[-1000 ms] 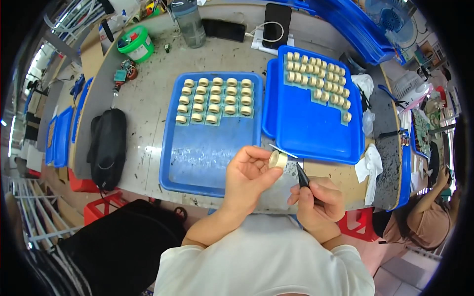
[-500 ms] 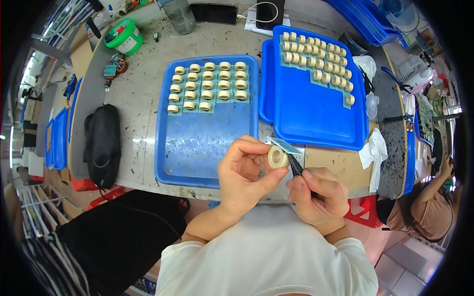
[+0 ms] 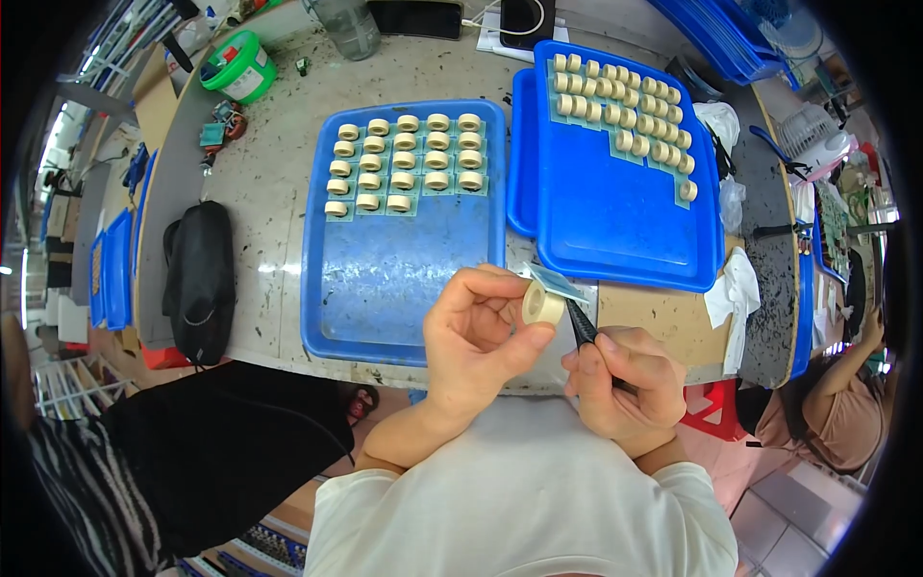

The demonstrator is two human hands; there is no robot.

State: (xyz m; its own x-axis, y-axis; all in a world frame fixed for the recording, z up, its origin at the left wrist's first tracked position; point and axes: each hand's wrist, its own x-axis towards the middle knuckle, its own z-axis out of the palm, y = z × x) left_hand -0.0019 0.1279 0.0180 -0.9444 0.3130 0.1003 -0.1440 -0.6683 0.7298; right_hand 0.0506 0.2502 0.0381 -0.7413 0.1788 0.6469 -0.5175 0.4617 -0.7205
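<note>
Pinched between the thumb and fingers of my left hand (image 3: 476, 337) is a cream ring-shaped part (image 3: 543, 304) with a small pale green board (image 3: 560, 285) on its upper side. My right hand (image 3: 630, 380) grips black tweezers (image 3: 583, 325), whose tips reach the board's lower right edge by the ring. Whether the tips pinch anything is too small to tell. Both hands are in front of the left blue tray (image 3: 404, 308), which bears rows of similar cream rings on green boards. A right blue tray (image 3: 625, 216) carries more of them in its far part.
Under the right tray another blue tray (image 3: 521, 154) sticks out. A black case (image 3: 200, 279) lies at the left, and a green bucket (image 3: 245, 82) stands behind it. White cloth (image 3: 735, 303) and brown cardboard (image 3: 654, 322) lie at the right. A person (image 3: 836, 413) is at far right.
The ring and board have tilted slightly in my left hand. My right hand with the tweezers has shifted a little to the right. The view has moved slightly.
</note>
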